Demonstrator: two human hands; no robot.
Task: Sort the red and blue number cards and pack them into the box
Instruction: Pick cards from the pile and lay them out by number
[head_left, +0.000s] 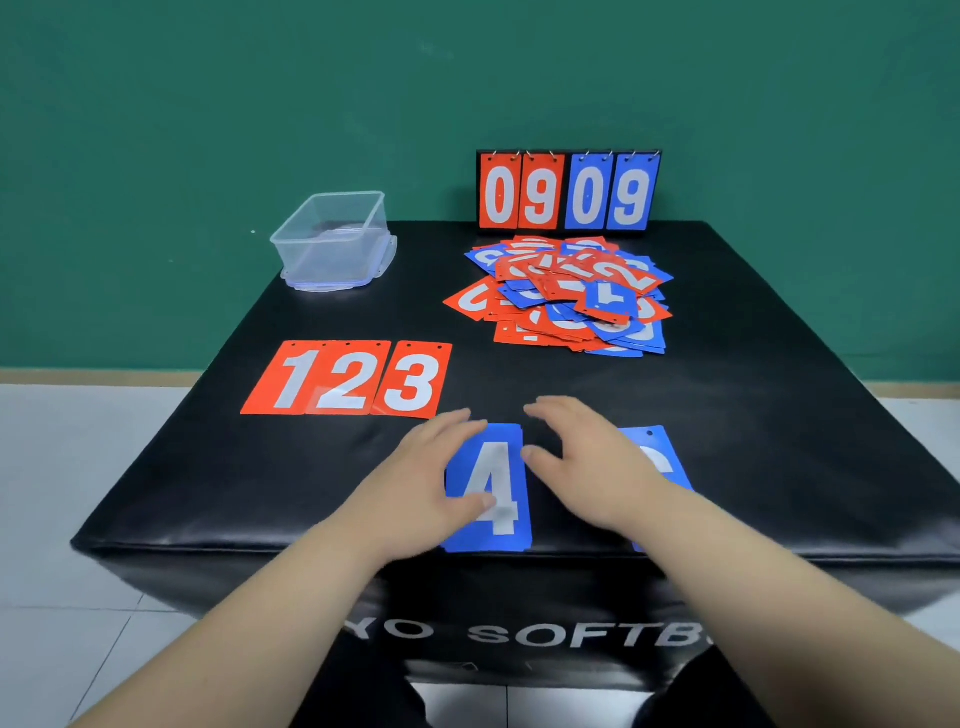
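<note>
Standing before green wall (208, 104): black, perhaps vinyl, block (727, 415) bearing cards (566, 296).

The right hand (587, 462) is covering most of a blue plastic number card (649, 444) at the black padded bench's (779, 415) near edge, leaving its white digit unreadable. The forearms are blocking both ends of the white lettering (545, 634) on the bench's front.

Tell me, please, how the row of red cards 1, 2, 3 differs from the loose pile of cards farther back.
The red row is one colour; the pile mixes red and blue. The red row lies flat in order, digits upright; the pile is heaped, cards overlapping at all angles. Both rest on the black block, and both are cards with white digits and punched holes.
</note>
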